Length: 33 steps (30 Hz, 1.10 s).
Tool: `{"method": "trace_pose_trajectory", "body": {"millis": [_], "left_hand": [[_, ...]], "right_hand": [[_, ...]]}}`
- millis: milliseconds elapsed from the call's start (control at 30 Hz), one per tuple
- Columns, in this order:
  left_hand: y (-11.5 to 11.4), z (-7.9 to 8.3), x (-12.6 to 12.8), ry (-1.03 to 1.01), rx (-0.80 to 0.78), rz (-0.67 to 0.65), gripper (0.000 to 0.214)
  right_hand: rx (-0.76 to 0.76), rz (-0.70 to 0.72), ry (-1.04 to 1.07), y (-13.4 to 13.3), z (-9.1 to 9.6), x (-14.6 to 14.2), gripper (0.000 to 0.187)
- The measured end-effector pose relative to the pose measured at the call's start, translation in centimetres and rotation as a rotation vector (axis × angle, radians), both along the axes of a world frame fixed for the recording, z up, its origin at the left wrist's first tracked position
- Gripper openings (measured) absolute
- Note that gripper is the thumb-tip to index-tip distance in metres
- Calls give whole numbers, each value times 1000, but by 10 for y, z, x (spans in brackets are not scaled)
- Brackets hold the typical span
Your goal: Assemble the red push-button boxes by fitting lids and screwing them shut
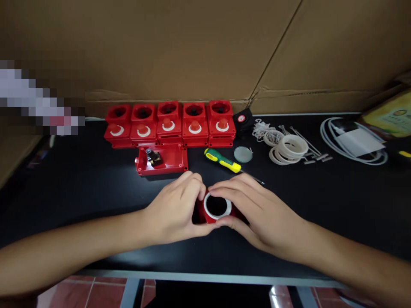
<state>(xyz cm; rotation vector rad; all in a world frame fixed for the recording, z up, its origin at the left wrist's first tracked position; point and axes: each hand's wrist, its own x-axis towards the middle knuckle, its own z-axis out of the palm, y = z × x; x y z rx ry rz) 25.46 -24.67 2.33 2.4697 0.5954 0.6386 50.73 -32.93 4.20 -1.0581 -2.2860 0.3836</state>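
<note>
Red box (202,212) nr tbl (160,259) front edge, approx mid, white ring (229,208) facing up btwn hands: L hand (180,207) clamped on box's L side, R hand (261,211) fingers & thumb pinching ring rim.

No wording or numbers legible. At the table's (353,205) back edge, right of center, a black block (248,124) carries a round red-and-white emblem (241,118), its details too small to make out. By the table's far right corner, a yellow package (372,119) bears rows of small print (397,124) and a dark oval mark (400,112) with a lighter middle, all too blurred to read.
</note>
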Motion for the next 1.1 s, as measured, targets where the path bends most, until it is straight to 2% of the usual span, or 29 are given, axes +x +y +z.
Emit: {"method": "trace_pose_trajectory", "body": {"millis": [167,233,300,433,567,667,767,867,900,933,1000,1067,1100], "left_hand": [[-1,-4,-1,14,60,11,56],[0,-6,-1,20,51,-32,58],[3,-6,-1,24,61,-131,56],[11,-3,-1,26,107,-263,45],[14,-5,-3,10,138,-273,42],[9,-5,-1,-72,200,-277,46],[-5,15,5,-85,319,-262,39],[-10,54,1,27,473,-346,34],[-7,67,-5,57,533,-305,33],[-2,77,-13,67,582,-209,30],[14,85,-36,127,605,12,24],[28,75,-64,173,648,272,24],[32,66,-78,205,654,339,29]], "right_hand": [[47,-66,14,0,-5,-5,28],[63,-47,16,3,-4,-1,35],[93,-23,11,9,1,9,36],[208,-133,25,25,14,34,9],[413,-251,-159,37,18,52,10],[425,-298,-262,40,14,58,11],[353,-350,-358,42,9,59,16],[258,-382,-452,43,6,56,16],[220,-396,-478,43,6,53,17],[179,-414,-503,43,6,51,19],[92,-449,-549,42,8,44,24],[5,-476,-597,39,11,37,29],[-35,-485,-621,38,13,33,32]]}}
